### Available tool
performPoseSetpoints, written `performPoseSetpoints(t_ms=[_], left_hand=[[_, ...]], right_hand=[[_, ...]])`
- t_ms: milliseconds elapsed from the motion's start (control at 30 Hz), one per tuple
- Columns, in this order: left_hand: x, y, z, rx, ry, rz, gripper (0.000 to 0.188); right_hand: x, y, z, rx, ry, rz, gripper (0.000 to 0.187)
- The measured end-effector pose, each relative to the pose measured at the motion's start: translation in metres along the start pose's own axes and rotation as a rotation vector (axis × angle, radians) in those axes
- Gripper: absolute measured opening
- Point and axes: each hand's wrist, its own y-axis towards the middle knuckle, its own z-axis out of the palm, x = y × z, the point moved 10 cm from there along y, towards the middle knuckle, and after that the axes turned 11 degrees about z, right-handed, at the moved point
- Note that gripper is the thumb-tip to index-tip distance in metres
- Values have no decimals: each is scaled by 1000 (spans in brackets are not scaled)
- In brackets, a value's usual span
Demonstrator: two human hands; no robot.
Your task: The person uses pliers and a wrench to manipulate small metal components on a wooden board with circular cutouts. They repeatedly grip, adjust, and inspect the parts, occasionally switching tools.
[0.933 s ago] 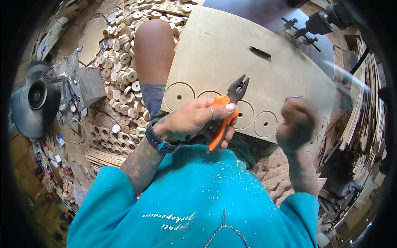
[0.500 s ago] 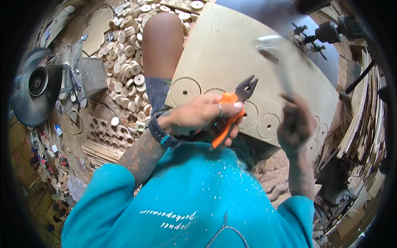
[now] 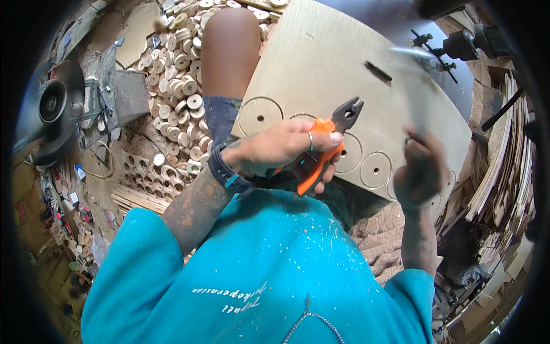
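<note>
Closed round a pair of pliers point(image 3: 345, 117) with orange-and-black handles, my left hand point(image 3: 275, 148) is over the near edge of a pale wooden board point(image 3: 309, 63). The plier jaws point away from me and to the right, and nothing shows between them. My right hand point(image 3: 423, 175), smeared by motion, grips what looks like a hammer point(image 3: 410, 51); its shiny head is raised over the board's far right part. A small dark, narrow piece point(image 3: 378, 71) lies on the board left of that head. Round grooves with centre holes point(image 3: 376, 170) line the board's near edge.
A drill chuck point(image 3: 460, 45) with a crossbar stands at the far right. Piled wooden discs point(image 3: 183, 86) cover the ground at the left, near a bench-like machine and a fan point(image 3: 52, 103). Stacked wood strips point(image 3: 504, 166) stand on the right.
My right hand and the hammer have swung to the right, uncovering the small dark piece on the board. My left hand keeps its hold on the pliers; the view has shifted slightly.
</note>
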Motion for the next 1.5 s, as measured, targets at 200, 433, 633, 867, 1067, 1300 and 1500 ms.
performPoseSetpoints(t_ms=[200,433,633,867,1067,1300,1500], left_hand=[[-1,1,-7,-18,39,-7,38],[1,5,-5,-22,-13,17,38],[3,2,-5,-6,-12,6,37],[2,4,-7,-21,-8,12,37],[0,4,-5,-12,-8,9,37],[2,3,-7,-46,-23,-17,37],[6,6,-12,38,-251,-42,48]], right_hand=[[-12,1,26,206,-323,44,6],[-11,6,37,267,-352,108,22],[-28,-2,46,414,-410,291,10],[-8,2,30,190,-338,39,13],[1,-6,1,-139,-146,-118,10],[-40,-10,-4,-133,20,230,26],[-27,1,-2,-86,48,269,25]])
